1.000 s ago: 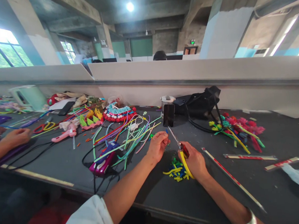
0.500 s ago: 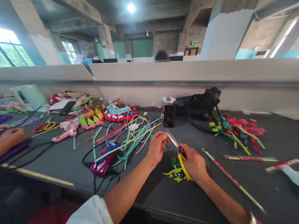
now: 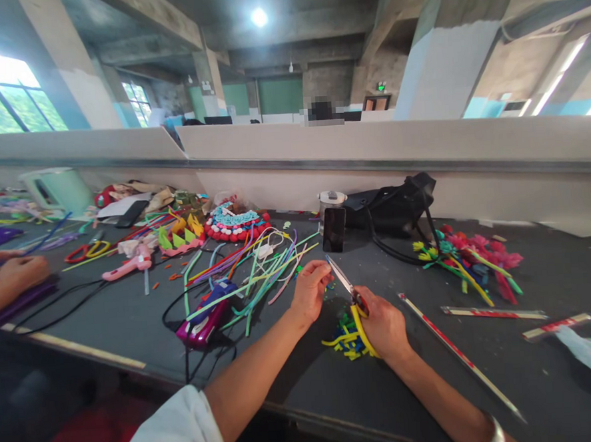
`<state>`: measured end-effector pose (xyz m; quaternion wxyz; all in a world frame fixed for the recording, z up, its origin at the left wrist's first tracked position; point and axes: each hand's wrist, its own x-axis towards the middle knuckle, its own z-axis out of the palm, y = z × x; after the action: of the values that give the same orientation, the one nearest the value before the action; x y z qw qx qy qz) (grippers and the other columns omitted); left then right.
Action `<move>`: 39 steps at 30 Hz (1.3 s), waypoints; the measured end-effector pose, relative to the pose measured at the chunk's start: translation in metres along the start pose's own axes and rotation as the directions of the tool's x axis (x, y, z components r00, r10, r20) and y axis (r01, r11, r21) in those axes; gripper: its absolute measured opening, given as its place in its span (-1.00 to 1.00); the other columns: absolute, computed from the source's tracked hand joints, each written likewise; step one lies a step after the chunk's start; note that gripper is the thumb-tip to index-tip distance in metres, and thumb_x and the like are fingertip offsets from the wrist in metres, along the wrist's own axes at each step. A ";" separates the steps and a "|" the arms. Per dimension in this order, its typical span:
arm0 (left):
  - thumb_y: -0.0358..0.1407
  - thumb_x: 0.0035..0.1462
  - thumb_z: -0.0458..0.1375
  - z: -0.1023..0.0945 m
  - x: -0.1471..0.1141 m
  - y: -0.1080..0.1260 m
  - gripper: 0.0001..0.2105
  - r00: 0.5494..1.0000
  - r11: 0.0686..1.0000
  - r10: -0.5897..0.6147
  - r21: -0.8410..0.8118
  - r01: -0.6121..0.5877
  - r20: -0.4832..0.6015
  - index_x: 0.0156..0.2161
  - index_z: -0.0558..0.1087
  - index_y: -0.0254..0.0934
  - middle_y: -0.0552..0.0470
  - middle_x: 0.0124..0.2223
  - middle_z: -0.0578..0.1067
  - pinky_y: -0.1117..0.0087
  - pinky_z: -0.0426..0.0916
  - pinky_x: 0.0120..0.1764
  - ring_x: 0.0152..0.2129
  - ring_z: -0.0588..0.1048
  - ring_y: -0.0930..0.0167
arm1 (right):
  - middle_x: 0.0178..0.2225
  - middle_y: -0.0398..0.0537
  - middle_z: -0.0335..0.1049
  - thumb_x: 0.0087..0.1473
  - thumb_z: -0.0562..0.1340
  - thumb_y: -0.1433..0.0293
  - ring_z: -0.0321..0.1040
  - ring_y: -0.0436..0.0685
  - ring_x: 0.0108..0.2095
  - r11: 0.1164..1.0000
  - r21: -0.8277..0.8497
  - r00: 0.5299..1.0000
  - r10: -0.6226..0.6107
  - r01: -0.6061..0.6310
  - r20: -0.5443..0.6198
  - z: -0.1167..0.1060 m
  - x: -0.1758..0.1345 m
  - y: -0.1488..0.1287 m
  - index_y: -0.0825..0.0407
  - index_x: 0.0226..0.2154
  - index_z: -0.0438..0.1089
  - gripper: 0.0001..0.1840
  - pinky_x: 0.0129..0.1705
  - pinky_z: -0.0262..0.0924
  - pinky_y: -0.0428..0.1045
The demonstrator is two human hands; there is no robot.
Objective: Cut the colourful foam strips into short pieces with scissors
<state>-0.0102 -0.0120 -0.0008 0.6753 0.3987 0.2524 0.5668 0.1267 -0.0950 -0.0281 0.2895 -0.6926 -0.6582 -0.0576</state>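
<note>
My left hand (image 3: 310, 290) is closed in a pinch, with thumb and forefinger together on a short blue pipe cleaner (image 3: 328, 259), mostly hidden by the fingers. Scissors (image 3: 343, 278) with red and yellow handles are gripped in my right hand (image 3: 386, 323). Their blade tips point up and left, right beside the blue piece and my left fingertips. Under the scissors, a small heap of cut pieces (image 3: 350, 341) in yellow, blue and green lies on the dark table (image 3: 306, 387).
Left of my arms are a purple glue gun (image 3: 202, 327), loose pipe cleaners (image 3: 259, 276) and a pink glue gun (image 3: 130, 261). A phone (image 3: 335, 230) leans before a black bag (image 3: 399, 204). Wrapped sticks (image 3: 458, 354) lie right. A co-worker's hand (image 3: 26, 274) shows far left.
My hands and the scissors stay almost in place. The co-worker's hands at the far left have shifted slightly leftward.
</note>
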 end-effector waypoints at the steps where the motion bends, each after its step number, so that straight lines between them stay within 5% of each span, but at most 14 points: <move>1: -0.28 -0.13 0.25 0.000 0.000 0.000 -0.85 1.000 1.000 0.000 0.007 0.000 -0.005 -0.45 0.39 -0.29 0.16 -0.53 0.29 0.46 0.26 -0.33 -0.55 0.29 0.55 | -0.53 -0.14 0.38 0.02 0.10 0.42 0.34 0.04 -0.51 1.000 -0.001 1.000 -0.001 0.001 -0.001 0.000 0.000 0.000 -0.07 -0.18 0.40 -0.71 -0.51 -0.06 -0.12; 12: -0.28 -0.13 0.24 0.000 0.000 0.001 -0.86 1.000 1.000 0.023 0.006 -0.024 0.008 -0.47 0.39 -0.28 0.18 -0.58 0.27 0.45 0.24 -0.33 -0.57 0.27 0.56 | -0.49 -0.14 0.44 0.01 0.09 0.39 0.37 0.06 -0.52 0.994 0.106 1.000 0.013 -0.013 -0.001 0.006 -0.001 0.006 -0.04 -0.19 0.38 -0.72 -0.50 0.03 -0.13; 17: -0.31 -0.12 0.19 0.000 -0.001 -0.002 -0.90 0.997 0.974 0.071 0.217 -0.064 -0.028 -0.48 0.38 -0.30 0.17 -0.57 0.29 0.48 0.18 -0.41 -0.58 0.25 0.55 | -0.43 -0.13 0.44 0.10 0.09 0.25 0.36 0.04 -0.49 0.952 0.293 0.993 0.105 -0.084 -0.057 0.005 0.005 0.010 -0.01 -0.20 0.35 -0.75 -0.40 0.14 -0.11; 20: -0.35 -0.13 0.16 0.002 -0.005 -0.006 -0.94 0.995 0.854 0.100 0.511 -0.101 0.030 -0.50 0.40 -0.31 0.14 -0.55 0.33 0.48 0.13 -0.46 -0.57 0.26 0.52 | -0.35 -0.10 0.44 0.11 0.11 0.17 0.37 0.05 -0.42 0.901 0.426 0.988 0.127 -0.077 -0.091 0.005 0.008 0.011 0.01 -0.22 0.34 -0.72 -0.33 0.19 -0.09; 23: -0.39 -0.11 0.12 0.003 -0.010 -0.008 -0.97 0.971 0.630 0.126 0.740 -0.237 0.204 -0.51 0.40 -0.30 0.13 -0.55 0.33 0.47 0.11 -0.47 -0.58 0.26 0.51 | -0.26 -0.05 0.43 0.09 0.14 0.18 0.37 0.07 -0.32 0.855 0.516 0.985 0.126 -0.047 -0.119 0.004 0.009 0.011 0.03 -0.19 0.33 -0.69 -0.25 0.21 -0.07; 30: -0.40 -0.06 0.13 0.004 -0.014 -0.009 -0.95 0.834 0.261 0.120 0.793 -0.551 0.539 -0.50 0.37 -0.28 0.07 -0.49 0.39 0.45 0.15 -0.37 -0.50 0.33 0.46 | -0.25 -0.04 0.41 0.07 0.15 0.20 0.37 0.08 -0.31 0.820 0.571 0.984 0.125 -0.031 -0.127 0.005 0.010 0.013 0.04 -0.17 0.33 -0.68 -0.25 0.22 -0.05; 35: -0.38 -0.06 0.15 0.002 -0.014 -0.010 -0.97 0.800 0.147 0.097 0.787 -0.600 0.592 -0.48 0.38 -0.28 0.05 -0.47 0.40 0.42 0.15 -0.33 -0.47 0.36 0.44 | -0.23 -0.04 0.41 0.07 0.14 0.25 0.37 0.07 -0.31 0.805 0.592 0.987 0.121 -0.037 -0.102 0.005 0.009 0.013 0.04 -0.13 0.32 -0.68 -0.24 0.23 -0.06; 39: -0.38 -0.09 0.16 0.002 -0.015 -0.012 -0.97 0.816 0.220 0.058 0.790 -0.573 0.575 -0.48 0.39 -0.29 0.06 -0.48 0.40 0.44 0.16 -0.37 -0.50 0.34 0.46 | -0.23 -0.05 0.40 0.06 0.12 0.32 0.37 0.06 -0.32 0.802 0.595 0.990 0.121 -0.051 -0.078 0.005 0.008 0.014 0.04 -0.12 0.31 -0.70 -0.25 0.23 -0.06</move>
<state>-0.0050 -0.0272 -0.0112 0.2079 0.8732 0.2910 0.3311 0.1391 -0.0850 -0.0331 0.5294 -0.5929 -0.5938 0.1246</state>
